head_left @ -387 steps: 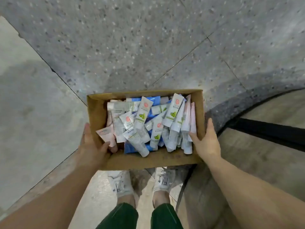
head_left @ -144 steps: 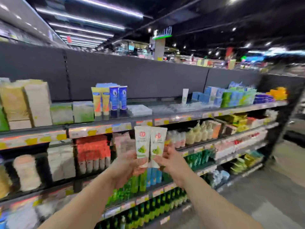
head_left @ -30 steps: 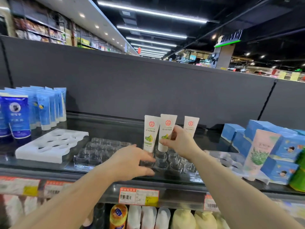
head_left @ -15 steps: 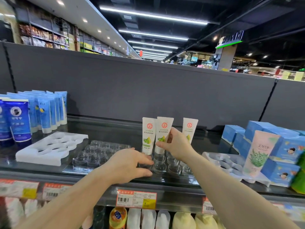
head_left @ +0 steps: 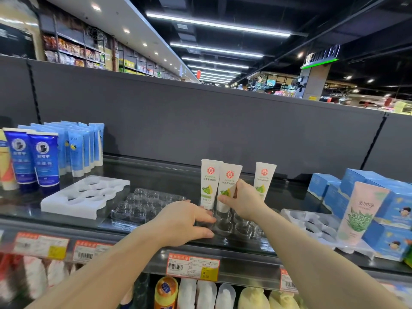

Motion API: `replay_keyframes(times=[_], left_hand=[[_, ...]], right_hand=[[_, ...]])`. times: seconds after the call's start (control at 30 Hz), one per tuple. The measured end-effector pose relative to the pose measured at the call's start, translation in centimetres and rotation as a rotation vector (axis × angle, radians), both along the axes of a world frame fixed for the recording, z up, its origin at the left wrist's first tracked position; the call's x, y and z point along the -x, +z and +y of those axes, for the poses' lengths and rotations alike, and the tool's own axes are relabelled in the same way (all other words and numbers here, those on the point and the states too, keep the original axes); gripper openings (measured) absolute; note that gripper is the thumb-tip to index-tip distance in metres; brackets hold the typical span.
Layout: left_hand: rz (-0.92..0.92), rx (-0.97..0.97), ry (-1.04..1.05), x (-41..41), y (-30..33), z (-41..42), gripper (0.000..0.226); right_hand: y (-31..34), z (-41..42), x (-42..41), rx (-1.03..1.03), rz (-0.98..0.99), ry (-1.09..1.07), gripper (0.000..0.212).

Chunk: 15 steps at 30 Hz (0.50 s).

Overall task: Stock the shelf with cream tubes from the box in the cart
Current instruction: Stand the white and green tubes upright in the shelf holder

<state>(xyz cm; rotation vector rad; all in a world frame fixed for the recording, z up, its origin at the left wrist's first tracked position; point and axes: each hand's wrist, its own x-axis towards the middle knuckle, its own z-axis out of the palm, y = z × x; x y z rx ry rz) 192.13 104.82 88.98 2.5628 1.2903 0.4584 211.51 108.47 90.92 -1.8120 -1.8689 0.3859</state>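
Three white cream tubes with a red seal and green fruit stand cap-down on the top shelf. My right hand grips the middle tube, which tilts slightly over a clear plastic cup tray. The left tube stands upright just beside it, and the third tube stands apart to the right, behind my hand. My left hand rests flat on the front of the clear tray with straight fingers. The box and cart are out of view.
A second clear tray and a white foam tray lie to the left, with blue tubes behind. On the right sit another white tray, a pink aloe tube and blue cartons. Price tags line the shelf edge.
My right hand has shifted its grip on the middle tube and lowered it toward the tray. The left hand has stayed on the tray front.
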Motion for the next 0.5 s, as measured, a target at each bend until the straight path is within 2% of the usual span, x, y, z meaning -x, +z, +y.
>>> replay_keyframes(times=[0.23, 0.4, 0.5], left_hand=[[0.030, 0.027, 0.010, -0.1, 0.2, -0.2, 0.040], [0.027, 0.082, 0.025, -0.1, 0.7, -0.3, 0.042], [0.087, 0.045, 0.045, -0.4, 1.1, -1.0, 0.048]], right_hand=[[0.1, -0.4, 0.0, 0.024, 0.023, 0.010, 0.044], [0.3, -1.5, -1.3, 0.022, 0.184, 0.042, 0.055], [0.2, -2.7, -2.6, -0.007, 0.138, 0.030, 0.066]])
